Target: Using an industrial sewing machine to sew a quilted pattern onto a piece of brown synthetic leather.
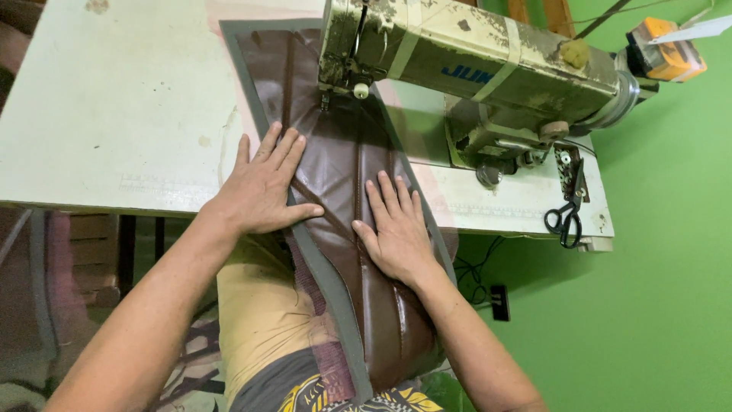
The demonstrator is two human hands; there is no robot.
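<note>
Green walls surround your worn white sewing table; both your left hand and right hand lie open, palms flat on the brown leatherette panel (grey-edged) under the sewing machine

I had a long piece of glossy brown leatherette with a grey edging strip lying flat across the pale sewing table. Its far end sat under the machine's needle, while its near end hung off the table edge over my lap.
</note>
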